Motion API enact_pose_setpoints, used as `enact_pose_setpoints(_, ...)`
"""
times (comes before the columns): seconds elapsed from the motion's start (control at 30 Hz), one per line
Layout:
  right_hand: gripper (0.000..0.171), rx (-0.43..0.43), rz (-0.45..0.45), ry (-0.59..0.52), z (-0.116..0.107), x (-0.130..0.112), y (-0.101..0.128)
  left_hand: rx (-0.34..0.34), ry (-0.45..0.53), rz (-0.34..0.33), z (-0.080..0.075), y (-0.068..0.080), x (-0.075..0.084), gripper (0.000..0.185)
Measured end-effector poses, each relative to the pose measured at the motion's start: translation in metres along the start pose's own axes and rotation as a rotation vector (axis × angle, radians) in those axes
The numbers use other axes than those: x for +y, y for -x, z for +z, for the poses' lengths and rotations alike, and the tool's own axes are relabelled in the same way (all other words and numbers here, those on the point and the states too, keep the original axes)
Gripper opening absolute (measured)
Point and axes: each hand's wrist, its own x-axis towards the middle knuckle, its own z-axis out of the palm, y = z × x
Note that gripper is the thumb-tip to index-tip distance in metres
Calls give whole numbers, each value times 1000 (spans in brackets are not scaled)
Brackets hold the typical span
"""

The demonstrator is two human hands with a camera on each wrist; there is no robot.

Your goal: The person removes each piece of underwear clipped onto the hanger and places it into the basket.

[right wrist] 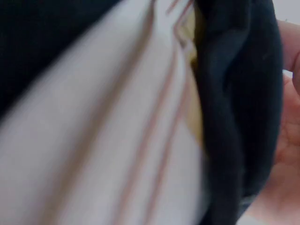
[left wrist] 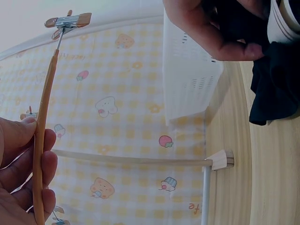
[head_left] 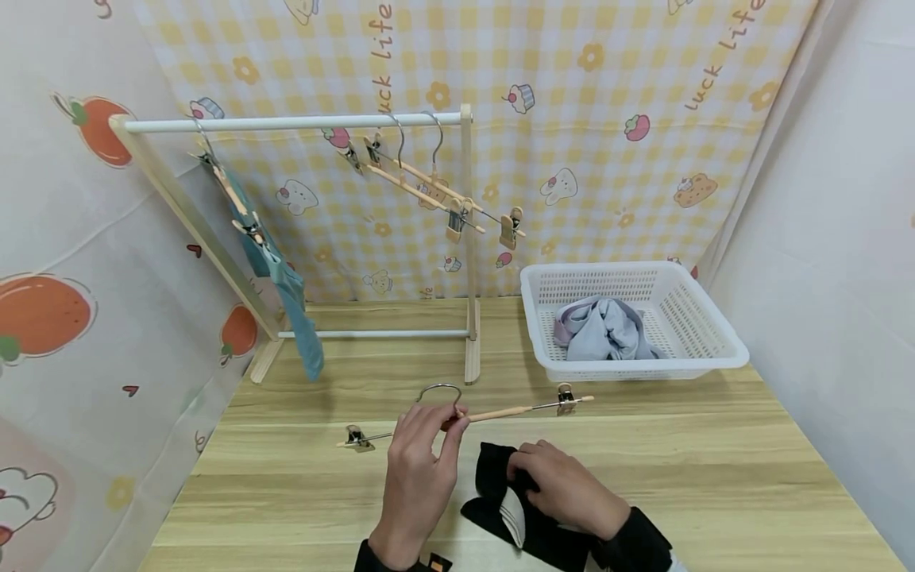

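Observation:
My left hand [head_left: 422,469] holds a wooden clip hanger [head_left: 500,414] at its middle, just below the metal hook. Fingers and thumb wrap the wooden bar in the left wrist view, where one metal clip [left wrist: 70,21] shows at the bar's end. Beside it, my right hand [head_left: 568,488] grips a black garment [head_left: 493,469] low over the table, fingers curled into the cloth. A white, thinly striped part [head_left: 512,516] shows in the garment's fold. Up close in the right wrist view, dark cloth [right wrist: 248,93] hides much of the right hand.
A wooden rack with a white top bar [head_left: 286,123] stands at the back left. Teal cloth [head_left: 293,294] hangs from a clip hanger on its left; two clip hangers without clothes [head_left: 407,187] hang at its right. Behind, a white basket [head_left: 643,366] contains grey-blue cloth [head_left: 604,330].

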Motion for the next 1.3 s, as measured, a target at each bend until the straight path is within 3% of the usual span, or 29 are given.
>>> enact_pose_setpoints(0.23,37,-21,-57,-137,-11,3,2,-12,11,-16,-2,-1,2,12)
enact_pose_setpoints(0.4,37,8,-93,-145,-28,8,4,-6,-4,-3,-2,0,1,15)
enact_pose_setpoints(0.6,34,57,9,-94,-66,13,5,-10,-10,-16,-2,1,0,16)
enact_pose_setpoints(0.7,33,140,31,-18,-89,19,7,-15,2,-28,-3,1,0,16)
enact_pose_setpoints(0.87,36,318,-13,85,-128,32,7,4,-3,-4,-2,0,0,18)
enact_pose_setpoints(1.1,35,425,35,112,-184,44,-3,11,-6,12,-2,0,1,19)
enact_pose_setpoints(1.3,28,574,69,125,-219,59,-25,9,-16,13,-2,0,2,19)
